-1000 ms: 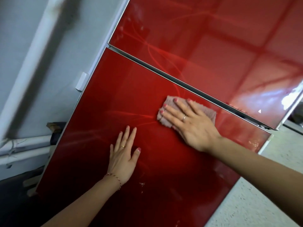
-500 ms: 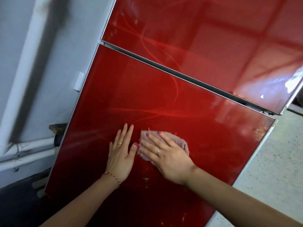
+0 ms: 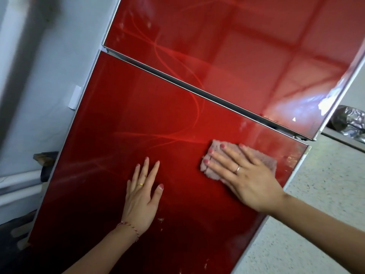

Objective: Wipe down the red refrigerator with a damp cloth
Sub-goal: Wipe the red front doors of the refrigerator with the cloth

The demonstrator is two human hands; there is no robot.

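A glossy red refrigerator [image 3: 138,107] fills the view, with a metal seam between its upper and lower doors. My right hand [image 3: 248,178] lies flat on a pinkish-grey cloth [image 3: 266,161], pressing it against the lower door near the door's right edge, just below the seam. Most of the cloth is hidden under the fingers and palm. My left hand [image 3: 141,196] rests flat and open on the lower door, to the left of the cloth and apart from it. Whitish specks show on the door below both hands.
A grey wall [image 3: 49,76] with white pipes [image 3: 17,186] stands left of the fridge. A speckled pale floor [image 3: 316,194] lies to the right. A crinkled silvery object [image 3: 347,123] sits at the far right edge. Dark bits of wood [image 3: 44,157] sit by the fridge's left side.
My right hand slid the cloth from beside my left hand to the right and up, toward the door's right edge. My left hand stayed flat in place.
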